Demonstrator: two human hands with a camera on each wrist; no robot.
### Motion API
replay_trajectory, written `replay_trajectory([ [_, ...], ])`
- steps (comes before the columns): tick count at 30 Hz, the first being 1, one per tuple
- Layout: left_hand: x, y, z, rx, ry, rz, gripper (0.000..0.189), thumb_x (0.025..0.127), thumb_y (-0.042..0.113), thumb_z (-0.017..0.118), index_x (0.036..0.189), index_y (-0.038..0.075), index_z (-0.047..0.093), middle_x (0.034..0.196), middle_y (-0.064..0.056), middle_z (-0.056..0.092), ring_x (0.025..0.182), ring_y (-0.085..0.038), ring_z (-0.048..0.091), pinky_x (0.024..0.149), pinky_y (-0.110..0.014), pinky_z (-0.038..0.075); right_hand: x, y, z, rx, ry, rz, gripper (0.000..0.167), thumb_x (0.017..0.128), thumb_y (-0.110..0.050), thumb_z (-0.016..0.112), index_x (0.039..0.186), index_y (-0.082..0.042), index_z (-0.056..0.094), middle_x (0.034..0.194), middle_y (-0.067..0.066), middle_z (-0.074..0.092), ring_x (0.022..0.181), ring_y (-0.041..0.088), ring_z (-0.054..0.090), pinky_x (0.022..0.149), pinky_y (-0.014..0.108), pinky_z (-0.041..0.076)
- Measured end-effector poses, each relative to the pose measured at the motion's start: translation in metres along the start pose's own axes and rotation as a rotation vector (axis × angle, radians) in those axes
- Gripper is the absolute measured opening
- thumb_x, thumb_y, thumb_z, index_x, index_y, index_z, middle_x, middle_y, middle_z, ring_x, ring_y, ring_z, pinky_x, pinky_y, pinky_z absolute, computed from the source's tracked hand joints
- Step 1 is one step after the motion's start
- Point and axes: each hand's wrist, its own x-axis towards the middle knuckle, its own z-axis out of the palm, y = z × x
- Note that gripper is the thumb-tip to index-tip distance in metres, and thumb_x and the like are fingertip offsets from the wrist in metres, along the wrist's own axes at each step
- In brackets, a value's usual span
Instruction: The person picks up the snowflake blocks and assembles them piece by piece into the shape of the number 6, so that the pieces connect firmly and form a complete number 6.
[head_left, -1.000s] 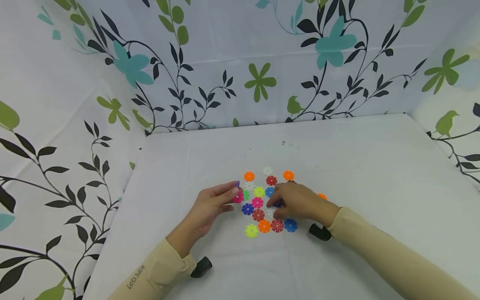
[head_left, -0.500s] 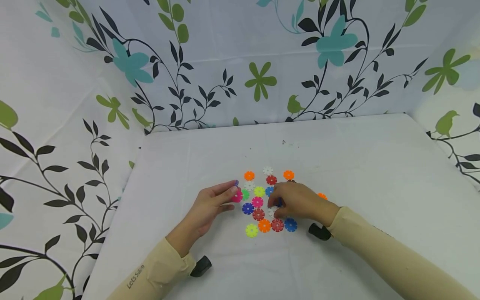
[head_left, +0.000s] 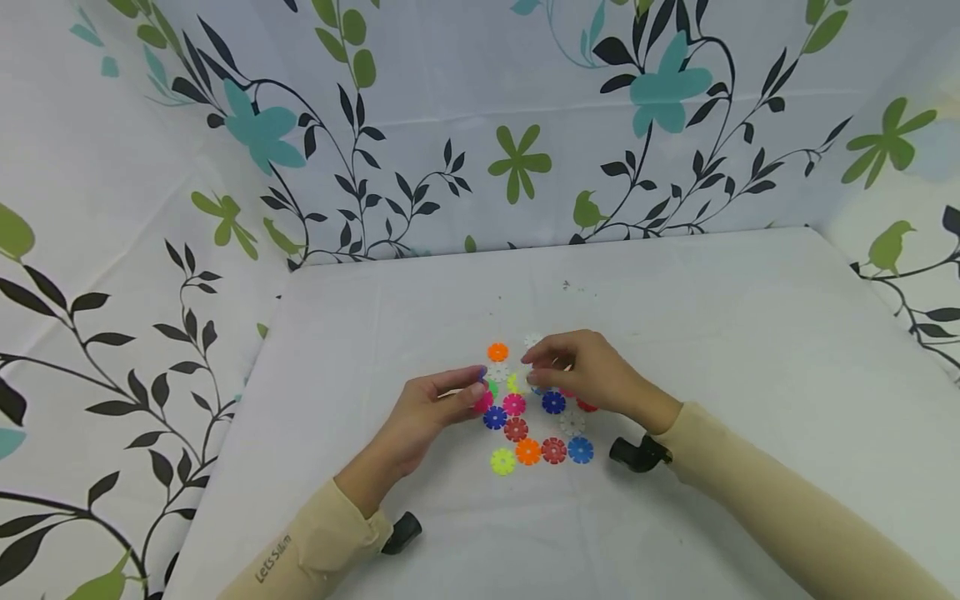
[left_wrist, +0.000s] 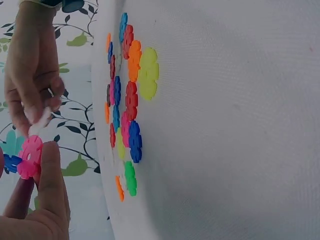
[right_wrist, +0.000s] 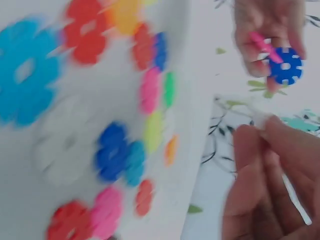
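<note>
My left hand holds two notched, flower-shaped plastic discs joined at an angle: a pink disc and a blue disc. Between thumb and fingertips, my right hand pinches a white disc, raised above the table. In the left wrist view its edge is close to the pink one; whether they touch I cannot tell. Below both hands lie loose discs, among them a yellow disc, an orange disc and another white disc. My right hand hides part of the far ones.
The loose discs are spread over the middle of a white-covered table. A black wrist device shows at the left cuff and another at the right cuff. Behind the table hangs a leaf-patterned curtain.
The right hand has picked up a white disc from among the loose ones and moved it up and left toward the left hand. My left hand has shifted slightly right with its joined discs.
</note>
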Motion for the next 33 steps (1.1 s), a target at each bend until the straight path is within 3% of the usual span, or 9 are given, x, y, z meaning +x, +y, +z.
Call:
replay_trajectory([
  [4,-0.001,0.000,0.003,0.032,-0.041,0.056,0.051,0.097,0.023,0.070,0.142,0.002,0.057,0.135,-0.016,0.063,0.116,-0.023,0.066,0.096,-0.034,0.053,0.004,-0.011,0.001,0.152,0.082,-0.058,0.021,0.092,-0.021,0.078,0.111,-0.014,0.077,0.098,-0.004,0.075,0.084,0.014,0.073,0.076,0.037,0.060],
  [9,-0.004,0.002,0.009,0.101,-0.044,0.136,0.048,0.096,0.020,0.071,0.139,0.002,0.060,0.128,-0.013,0.068,0.115,-0.022,0.067,0.091,-0.034,0.055,0.007,-0.020,0.005,0.269,0.093,-0.094,0.018,0.092,-0.018,0.077,0.108,-0.010,0.077,0.096,-0.001,0.075,0.083,0.020,0.074,0.073,0.052,0.060],
  [13,-0.006,0.004,0.012,0.147,-0.032,0.174,0.048,0.096,0.017,0.072,0.139,0.001,0.059,0.127,-0.011,0.069,0.112,-0.023,0.069,0.090,-0.033,0.056,0.006,-0.023,0.006,0.297,0.089,-0.078,0.017,0.091,-0.018,0.078,0.107,-0.011,0.078,0.096,-0.001,0.076,0.084,0.027,0.074,0.073,0.049,0.060],
  [19,-0.007,0.006,0.012,0.183,-0.037,0.205,0.048,0.096,0.016,0.071,0.139,-0.001,0.059,0.125,-0.013,0.069,0.107,-0.024,0.071,0.088,-0.033,0.056,0.006,-0.025,0.007,0.295,0.091,-0.083,0.016,0.091,-0.017,0.079,0.105,-0.011,0.078,0.095,-0.001,0.076,0.084,0.025,0.073,0.073,0.041,0.060],
  [26,-0.009,0.010,0.013,0.216,-0.041,0.236,0.048,0.095,0.016,0.072,0.138,-0.002,0.059,0.122,-0.014,0.070,0.102,-0.040,0.071,0.089,-0.034,0.056,0.002,-0.032,0.010,0.261,0.110,-0.127,0.014,0.090,-0.020,0.079,0.103,-0.014,0.078,0.091,-0.003,0.075,0.082,0.025,0.072,0.074,0.035,0.060],
  [29,-0.009,0.011,0.013,0.246,-0.025,0.257,0.046,0.096,0.017,0.072,0.137,-0.001,0.061,0.119,-0.012,0.072,0.099,-0.038,0.072,0.091,-0.035,0.056,0.001,-0.036,0.010,0.198,0.141,-0.160,0.013,0.090,-0.023,0.080,0.101,-0.016,0.079,0.089,-0.007,0.074,0.077,0.018,0.070,0.071,0.035,0.059],
  [33,-0.010,0.012,0.015,0.316,0.000,0.305,0.042,0.096,0.017,0.071,0.134,0.001,0.064,0.113,-0.009,0.074,0.097,-0.026,0.073,0.090,-0.034,0.056,0.000,-0.041,0.010,0.110,0.185,-0.222,0.010,0.090,-0.023,0.080,0.099,-0.018,0.079,0.086,-0.013,0.073,0.073,0.009,0.066,0.067,0.034,0.058],
])
